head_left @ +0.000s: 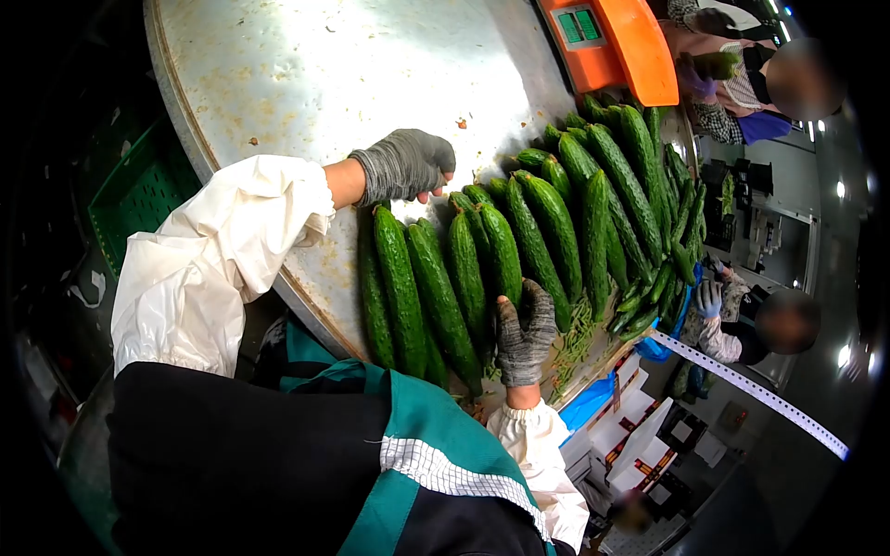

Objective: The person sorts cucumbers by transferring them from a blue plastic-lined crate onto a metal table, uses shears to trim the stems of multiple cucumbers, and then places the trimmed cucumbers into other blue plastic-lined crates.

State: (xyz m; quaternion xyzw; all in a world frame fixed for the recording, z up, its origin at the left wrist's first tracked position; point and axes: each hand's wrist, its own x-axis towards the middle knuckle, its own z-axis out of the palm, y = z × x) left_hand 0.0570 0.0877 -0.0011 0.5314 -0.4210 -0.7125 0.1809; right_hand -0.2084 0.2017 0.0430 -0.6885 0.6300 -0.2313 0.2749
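A row of dark green cucumbers (447,295) lies side by side on a round metal table (306,83). My left hand (405,167), in a grey glove with bare fingertips, is over the table just beyond the cucumbers' far ends. Its fingers are curled in, and nothing shows in them. At the near ends of the row is my right hand (526,335), gloved the same way. Its thumb and fingers are apart around the lower end of one cucumber (502,252), close to or touching it; the exact contact is unclear.
An orange scale (607,46) with a green display stands at the far side. More cucumbers (649,301) are heaped to the right, beside green scraps (577,345). A green crate (139,190) is at left. Co-workers (718,93) and white boxes (640,445) are at right.
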